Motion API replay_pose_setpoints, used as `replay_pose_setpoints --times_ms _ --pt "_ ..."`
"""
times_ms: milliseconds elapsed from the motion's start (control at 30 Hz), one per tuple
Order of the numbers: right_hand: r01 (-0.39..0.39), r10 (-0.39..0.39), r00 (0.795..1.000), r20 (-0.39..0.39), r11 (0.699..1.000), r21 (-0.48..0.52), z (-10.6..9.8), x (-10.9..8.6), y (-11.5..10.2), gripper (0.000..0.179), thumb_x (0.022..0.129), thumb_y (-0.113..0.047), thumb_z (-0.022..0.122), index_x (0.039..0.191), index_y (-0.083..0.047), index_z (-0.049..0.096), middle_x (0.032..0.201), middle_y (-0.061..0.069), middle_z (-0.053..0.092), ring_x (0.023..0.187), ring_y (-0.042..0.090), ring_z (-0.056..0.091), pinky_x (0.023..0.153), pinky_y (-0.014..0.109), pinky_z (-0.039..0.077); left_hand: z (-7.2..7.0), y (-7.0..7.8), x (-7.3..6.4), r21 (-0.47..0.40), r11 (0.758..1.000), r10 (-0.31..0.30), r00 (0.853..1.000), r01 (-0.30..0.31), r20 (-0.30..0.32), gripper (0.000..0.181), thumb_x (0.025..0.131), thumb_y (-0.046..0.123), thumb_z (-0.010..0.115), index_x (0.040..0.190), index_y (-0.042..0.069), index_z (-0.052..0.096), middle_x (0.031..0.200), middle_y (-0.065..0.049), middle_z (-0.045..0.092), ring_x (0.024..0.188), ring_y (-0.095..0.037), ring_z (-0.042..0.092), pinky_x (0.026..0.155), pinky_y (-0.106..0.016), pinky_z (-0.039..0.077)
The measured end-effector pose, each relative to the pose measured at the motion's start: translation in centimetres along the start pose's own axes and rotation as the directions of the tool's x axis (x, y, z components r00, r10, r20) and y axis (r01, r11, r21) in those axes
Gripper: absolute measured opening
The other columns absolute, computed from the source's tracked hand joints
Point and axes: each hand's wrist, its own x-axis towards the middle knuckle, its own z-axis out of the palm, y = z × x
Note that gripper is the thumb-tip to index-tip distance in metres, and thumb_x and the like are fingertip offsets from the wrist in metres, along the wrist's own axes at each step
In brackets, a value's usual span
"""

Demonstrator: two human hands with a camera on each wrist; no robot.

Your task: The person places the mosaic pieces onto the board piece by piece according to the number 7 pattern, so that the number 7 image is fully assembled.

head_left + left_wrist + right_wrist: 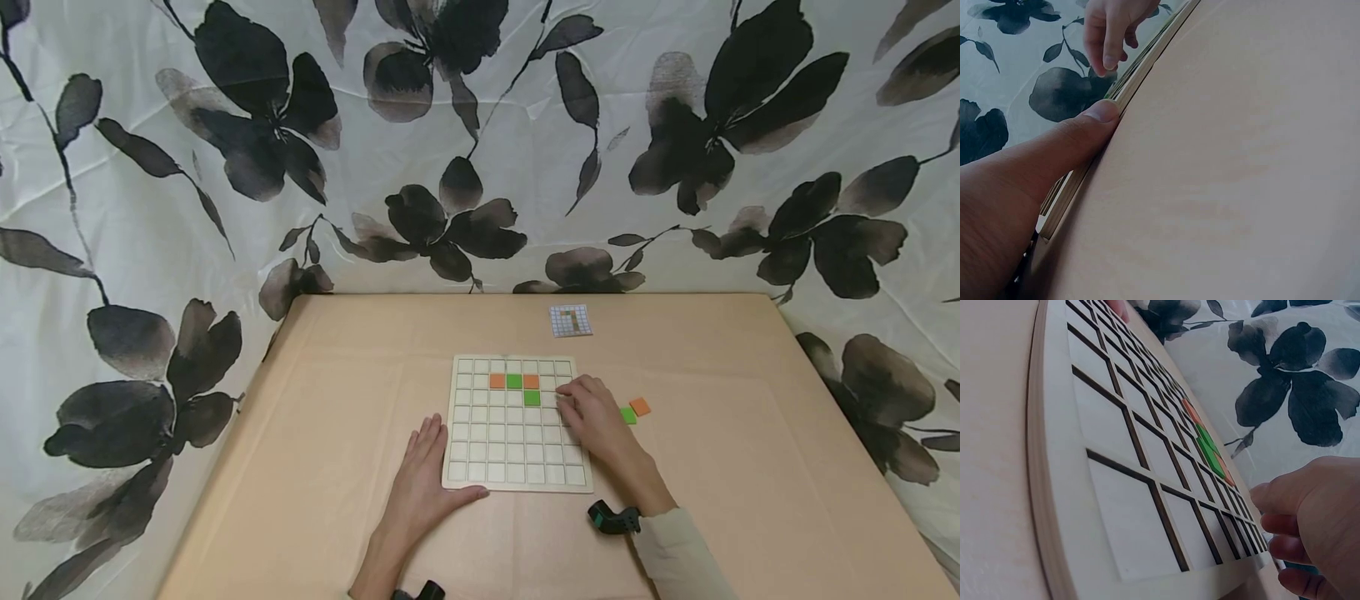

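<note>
A square wooden grid board [517,488] lies on the table, its cells mostly white. Two orange tiles [497,381] and a green tile [513,381] between them sit in one upper row; another green tile [532,398] sits just below the right orange one. My left hand [426,479] rests at the board's lower left corner, fingers straight along the side, thumb on the near edge. Over the board's right side is my right hand [596,417], fingers bent and thumb close to the index fingertip [1109,62]. I cannot tell whether a tile is between them.
Right of the board, partly behind the right hand, lie a loose green tile [628,415] and an orange tile [640,407]. A small card [571,321] with a printed grid pattern lies near the table's far edge. Floral cloth [510,142] hangs behind the wooden table [337,375].
</note>
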Motion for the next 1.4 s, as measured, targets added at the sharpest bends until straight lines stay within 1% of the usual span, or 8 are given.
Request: replay_pose_setpoints --times_ms 167,367,533,733,900,1033,1167,1400 --pt "-0.024 0.024 1.0 -0.008 1.0 -0.007 -0.3 -0.5 0.0 0.021 0.097 -0.017 0.066 0.112 -0.004 0.072 0.109 0.008 0.066 0.103 0.024 0.057 0.087 0.041 0.056 -0.1 -0.2 -0.2 0.005 1.0 0.016 1.0 -0.016 -0.002 0.126 0.062 0.075 0.079 0.153 -0.002 0.037 0.165 -0.013 0.028 0.156 -0.026 0.02 0.132 -0.035 0.012" --pt "-0.028 0.028 0.999 -0.031 0.999 -0.016 -0.7 -1.0 0.3 0.021 0.096 -0.015 0.067 0.112 -0.003 0.072 0.111 0.01 0.065 0.103 0.026 0.057 0.085 0.041 0.055 -0.1 -0.4 -0.4 0.011 0.999 0.034 0.999 -0.034 -0.008 0.126 0.062 0.077 0.077 0.152 -0.002 0.038 0.165 -0.013 0.029 0.156 -0.026 0.021 0.132 -0.036 0.013" --pt "-0.039 0.037 0.998 -0.054 0.999 -0.028 -1.0 -1.5 0.5 0.022 0.096 -0.016 0.067 0.113 -0.003 0.071 0.11 0.01 0.065 0.103 0.026 0.057 0.085 0.042 0.054 -0.2 -0.6 -0.5 0.004 0.999 0.036 0.999 -0.036 -0.005 0.126 0.062 0.077 0.078 0.152 -0.001 0.038 0.165 -0.013 0.029 0.156 -0.025 0.02 0.131 -0.035 0.013" --pt "-0.052 0.049 0.995 -0.082 0.998 -0.027 -1.1 -2.1 0.6 0.021 0.094 -0.015 0.069 0.111 -0.003 0.072 0.108 0.01 0.065 0.102 0.027 0.057 0.084 0.042 0.054 -0.5 -0.8 -0.9 0.004 0.999 0.036 0.999 -0.036 -0.004 0.125 0.062 0.077 0.078 0.152 -0.002 0.039 0.165 -0.013 0.028 0.156 -0.027 0.021 0.131 -0.038 0.016" --pt "-0.067 0.063 0.993 -0.096 0.997 -0.036 -1.2 -2.6 0.7 0.022 0.093 -0.014 0.071 0.111 -0.002 0.072 0.107 0.01 0.065 0.103 0.028 0.058 0.085 0.044 0.054 -0.7 -1.0 -1.1 -0.008 1.0 0.03 1.0 -0.03 0.001 0.125 0.062 0.076 0.078 0.152 -0.002 0.038 0.165 -0.013 0.027 0.156 -0.027 0.021 0.132 -0.037 0.014" --pt "-0.084 0.08 0.991 -0.11 0.996 -0.04 -1.3 -2.9 0.7 0.022 0.092 -0.015 0.072 0.11 -0.002 0.072 0.106 0.01 0.065 0.101 0.028 0.059 0.084 0.044 0.053 -0.8 -1.2 -1.3 -0.011 1.0 0.029 1.0 -0.029 0.003 0.125 0.062 0.076 0.078 0.152 -0.003 0.038 0.166 -0.013 0.027 0.156 -0.027 0.021 0.132 -0.038 0.014" --pt "-0.104 0.098 0.987 -0.125 0.994 -0.039 -1.4 -3.3 0.9 0.022 0.092 -0.014 0.072 0.11 -0.001 0.072 0.106 0.012 0.065 0.101 0.03 0.059 0.085 0.046 0.052 -0.9 -1.3 -1.4 -0.013 0.999 0.033 0.999 -0.033 0.006 0.125 0.062 0.076 0.078 0.152 -0.002 0.038 0.166 -0.013 0.027 0.156 -0.027 0.021 0.132 -0.037 0.013" --pt "-0.149 0.146 0.982 -0.123 0.989 -0.02 -1.7 -4.1 1.4 0.024 0.094 -0.014 0.07 0.113 0.0 0.07 0.109 0.013 0.064 0.104 0.031 0.058 0.088 0.049 0.053 -1.0 -1.6 -1.4 -0.01 0.999 0.043 0.999 -0.043 0.015 0.125 0.063 0.075 0.079 0.152 -0.002 0.037 0.166 -0.013 0.027 0.156 -0.027 0.02 0.132 -0.037 0.013"
